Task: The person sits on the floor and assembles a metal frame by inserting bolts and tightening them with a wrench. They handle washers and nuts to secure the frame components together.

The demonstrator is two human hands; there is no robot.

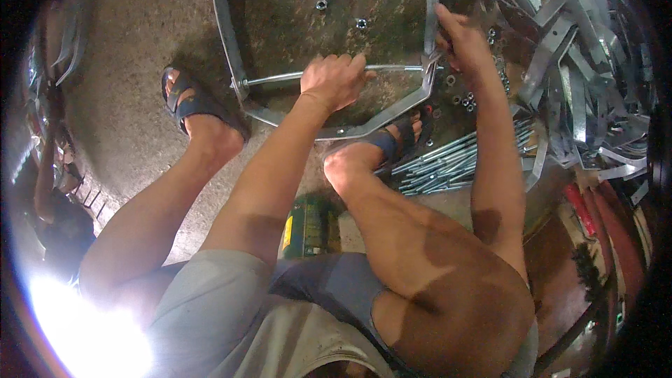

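Note:
A bent metal frame (225,17) of flat strip stands in front of me, its lower corner beside my right foot. Across it runs a long metal rod (280,76), whose ends meet the frame's two sides. My left hand (334,81) is closed around the middle of this rod. Over at the frame's right side, my right hand (465,45) has its index finger stretched along the strip near the rod's end. Its other fingers are curled, and what they may hold there is hidden.
Loose nuts (361,23) lie on the concrete floor inside the frame and to its right. A bundle of metal rods (448,164) lies right of my right foot. Bent metal strips (584,63) are heaped at the far right. A green can (308,227) stands between my legs.

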